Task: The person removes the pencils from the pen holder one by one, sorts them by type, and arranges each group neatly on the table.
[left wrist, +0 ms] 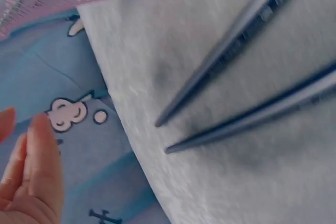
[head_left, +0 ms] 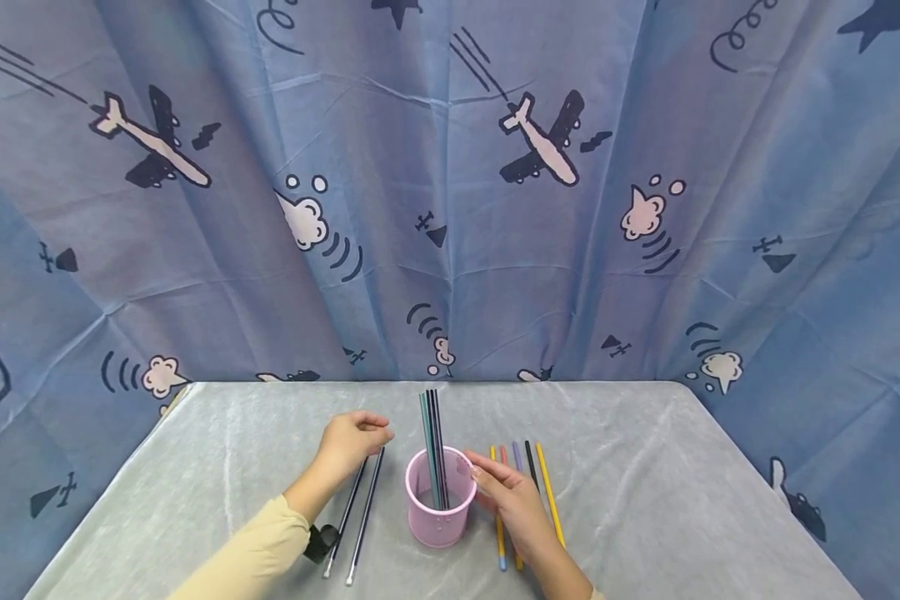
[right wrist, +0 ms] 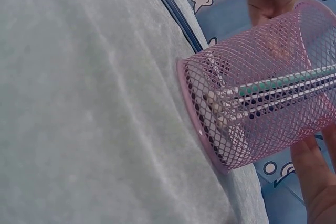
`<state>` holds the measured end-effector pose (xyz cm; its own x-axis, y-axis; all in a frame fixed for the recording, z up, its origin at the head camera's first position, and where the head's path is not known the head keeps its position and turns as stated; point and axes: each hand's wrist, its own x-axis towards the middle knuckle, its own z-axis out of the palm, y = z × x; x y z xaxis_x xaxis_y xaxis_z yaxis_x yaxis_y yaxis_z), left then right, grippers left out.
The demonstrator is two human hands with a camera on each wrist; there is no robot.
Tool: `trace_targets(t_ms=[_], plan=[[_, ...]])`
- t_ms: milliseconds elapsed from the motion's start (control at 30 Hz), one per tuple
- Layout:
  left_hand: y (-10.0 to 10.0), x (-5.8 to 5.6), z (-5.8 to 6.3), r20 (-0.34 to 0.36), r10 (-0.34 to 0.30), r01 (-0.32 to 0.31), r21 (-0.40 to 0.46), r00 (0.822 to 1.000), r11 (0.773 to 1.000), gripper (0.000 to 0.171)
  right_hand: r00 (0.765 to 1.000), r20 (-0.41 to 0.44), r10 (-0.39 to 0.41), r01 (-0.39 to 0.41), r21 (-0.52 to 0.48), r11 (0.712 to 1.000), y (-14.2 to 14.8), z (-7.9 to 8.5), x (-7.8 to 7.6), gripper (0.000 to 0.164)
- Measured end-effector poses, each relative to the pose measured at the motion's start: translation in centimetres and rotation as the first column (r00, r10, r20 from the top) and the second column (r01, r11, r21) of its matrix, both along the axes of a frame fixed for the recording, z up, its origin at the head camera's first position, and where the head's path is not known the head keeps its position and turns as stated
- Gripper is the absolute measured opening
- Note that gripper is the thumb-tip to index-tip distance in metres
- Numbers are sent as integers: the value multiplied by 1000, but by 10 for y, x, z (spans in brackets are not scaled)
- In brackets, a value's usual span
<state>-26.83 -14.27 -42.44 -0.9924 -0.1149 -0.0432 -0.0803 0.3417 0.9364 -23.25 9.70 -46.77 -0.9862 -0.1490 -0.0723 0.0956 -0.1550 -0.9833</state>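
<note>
A pink mesh pen holder stands upright on the table, with several pencils, green and dark, leaning inside it. My right hand holds the holder's right side near the rim; its fingers lie against the mesh in the right wrist view. To the left of the holder, my left hand is raised with nothing in its fingers. Below that hand lie two dark blue pencils, side by side, their pale ends toward me. The left wrist view shows their printed barrels and dark far ends.
Several coloured pencils, among them yellow, purple and black, lie right of the holder, partly behind my right hand. A pale grey cloth covers the table. Behind its far edge hangs a blue curtain with airplane prints.
</note>
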Motion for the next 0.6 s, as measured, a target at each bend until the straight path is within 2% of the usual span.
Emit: trace_targets(t_ms=[133,267,433,600], plan=[[8,4,3,-72,-30,37,103,997,994,23,1000,5,-8,8,9,1000,-1,0,0,45],[16,9,4,-100,-39,56,177,994,983,24,1000,1,-7,7,7,1000,-1,0,0,46],[24,13,4,-118,-47,72,215,992,974,27,1000,-7,-1,1,-6,1000,-2,-2,0,46],[30,10,3,-155,-67,102,229,986,968,31,1000,-12,-4,4,-5,1000,-1,-2,0,46]])
